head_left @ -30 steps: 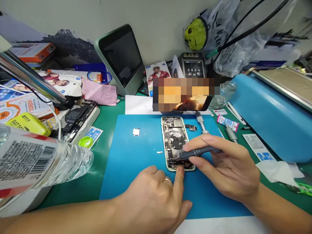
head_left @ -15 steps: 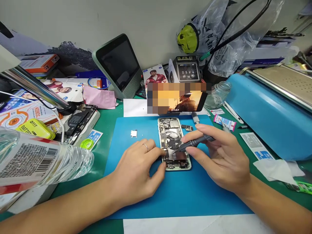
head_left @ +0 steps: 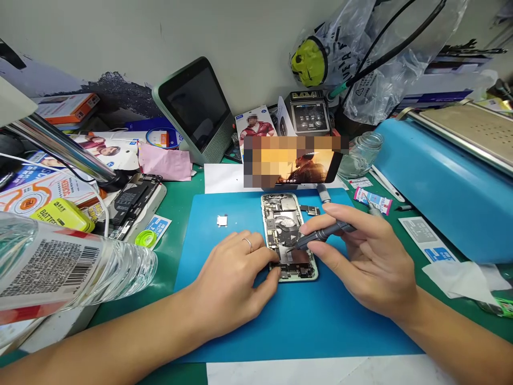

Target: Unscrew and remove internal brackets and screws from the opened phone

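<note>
An opened smartphone [head_left: 287, 220], its inner parts exposed, lies on the blue mat [head_left: 240, 342]. At its lower left edge my left hand [head_left: 236, 278] grips the phone between thumb and bent forefinger; a ring is on one finger. My right hand [head_left: 360, 262] pinches a slim dark tool [head_left: 326, 233] with a pointed tip. That tip is over the lower middle of the phone, and contact with the parts cannot be made out. A small silvery metal piece [head_left: 222, 220] sits left of the phone. Close to its upper right is a small dark phone part [head_left: 309, 210].
Behind the mat, a propped phone [head_left: 308, 167] plays a video. A water bottle [head_left: 76, 267] juts in from the left, near another opened phone [head_left: 134, 203]. On the right are a blue machine [head_left: 436, 198], a glass jar [head_left: 363, 152] and a crumpled tissue [head_left: 460, 280].
The whole view has shifted slightly, so things appear a little further right. Both hands keep nearly the same pose at the phone, and the tool tip stays over its lower middle.
</note>
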Demonstrator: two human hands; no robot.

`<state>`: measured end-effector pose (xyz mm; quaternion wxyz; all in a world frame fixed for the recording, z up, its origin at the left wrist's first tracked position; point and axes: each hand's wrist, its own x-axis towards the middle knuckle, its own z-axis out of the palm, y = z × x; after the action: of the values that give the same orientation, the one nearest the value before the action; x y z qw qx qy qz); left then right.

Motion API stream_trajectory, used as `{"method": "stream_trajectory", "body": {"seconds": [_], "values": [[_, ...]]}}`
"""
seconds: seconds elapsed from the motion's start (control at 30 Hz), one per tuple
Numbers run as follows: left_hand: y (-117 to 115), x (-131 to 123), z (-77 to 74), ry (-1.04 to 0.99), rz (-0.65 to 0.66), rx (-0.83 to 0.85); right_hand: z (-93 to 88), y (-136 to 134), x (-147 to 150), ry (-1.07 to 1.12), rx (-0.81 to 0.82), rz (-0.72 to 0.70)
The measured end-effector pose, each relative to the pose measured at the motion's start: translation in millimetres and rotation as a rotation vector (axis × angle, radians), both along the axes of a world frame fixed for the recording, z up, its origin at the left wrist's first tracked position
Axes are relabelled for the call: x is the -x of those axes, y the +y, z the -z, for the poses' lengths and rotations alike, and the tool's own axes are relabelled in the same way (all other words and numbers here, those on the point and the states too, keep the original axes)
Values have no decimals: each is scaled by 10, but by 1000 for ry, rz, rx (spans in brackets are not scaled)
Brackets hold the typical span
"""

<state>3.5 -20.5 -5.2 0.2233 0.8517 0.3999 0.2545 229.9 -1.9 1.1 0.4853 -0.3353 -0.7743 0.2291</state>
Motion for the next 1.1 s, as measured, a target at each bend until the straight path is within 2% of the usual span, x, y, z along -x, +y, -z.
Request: {"method": "stream_trajectory", "body": {"seconds": [0.63, 0.93, 1.1], "values": [[30, -34, 9, -63, -6, -22, -28, -10, 4, -19, -20, -5], [46, -69, 12, -35, -22, -1, -12, -9, -12, -21, -13, -29], [33, -57, 14, 11, 14, -32, -15, -8, -11, -15, -13, -20]]}}
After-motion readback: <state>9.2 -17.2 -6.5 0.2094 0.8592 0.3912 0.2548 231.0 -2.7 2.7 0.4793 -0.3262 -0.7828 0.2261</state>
